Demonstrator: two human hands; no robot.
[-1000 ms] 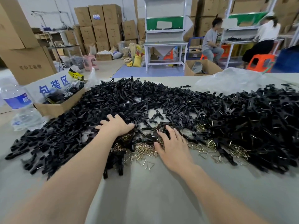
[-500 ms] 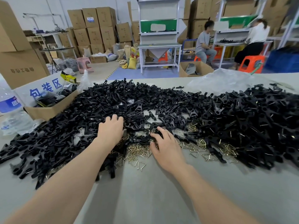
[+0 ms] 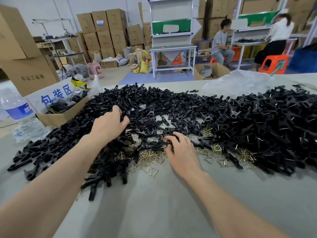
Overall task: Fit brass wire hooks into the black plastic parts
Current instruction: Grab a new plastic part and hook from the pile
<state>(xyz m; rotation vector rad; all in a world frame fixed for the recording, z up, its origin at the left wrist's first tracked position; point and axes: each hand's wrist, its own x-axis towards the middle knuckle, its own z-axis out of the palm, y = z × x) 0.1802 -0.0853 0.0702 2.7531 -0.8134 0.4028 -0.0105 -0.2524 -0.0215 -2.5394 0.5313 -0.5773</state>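
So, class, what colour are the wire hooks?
The wire hooks are brassy gold; head view.

Blue characters 包装区 are showing on the white sign [image 3: 56, 96] standing in the open cardboard box [image 3: 63, 115]; the yellow-black packet [image 3: 79, 84] behind is possibly reading "PRO".

Left hand [image 3: 109, 125], right hand [image 3: 182, 150] amid black parts [image 3: 171, 103], brass hooks [image 3: 151, 155]

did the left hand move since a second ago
Yes. The left hand moved away from the brass hooks, farther into the black parts and toward the cardboard box.
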